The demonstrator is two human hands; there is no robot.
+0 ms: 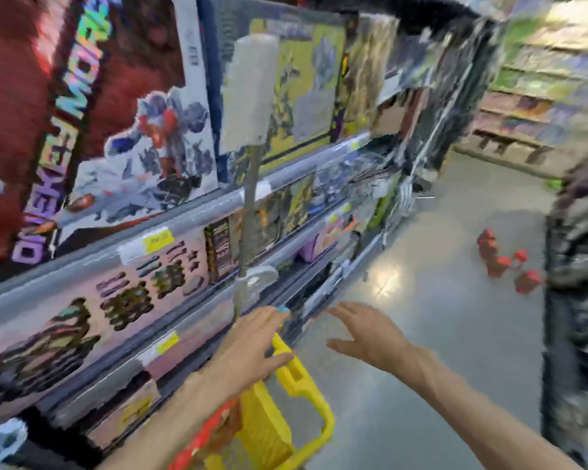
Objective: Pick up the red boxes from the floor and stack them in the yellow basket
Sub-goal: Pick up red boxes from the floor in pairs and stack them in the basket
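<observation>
The yellow basket (306,395) stands low in the frame, next to the shelving, with red boxes (214,432) showing inside it under my left forearm. My left hand (248,347) hovers over the basket's handle end, fingers spread, holding nothing. My right hand (364,334) is stretched out over the floor to the right of the basket, palm down and open. Several red boxes (503,262) lie scattered on the grey floor farther down the aisle, well beyond both hands. The view is blurred by motion.
Toy shelves (170,239) with large boxes run along the left. A grey pole with a padded top (248,184) stands against them. A dark display (574,252) bounds the right side. Grey floor (438,317) stretches ahead toward far shelving (537,106).
</observation>
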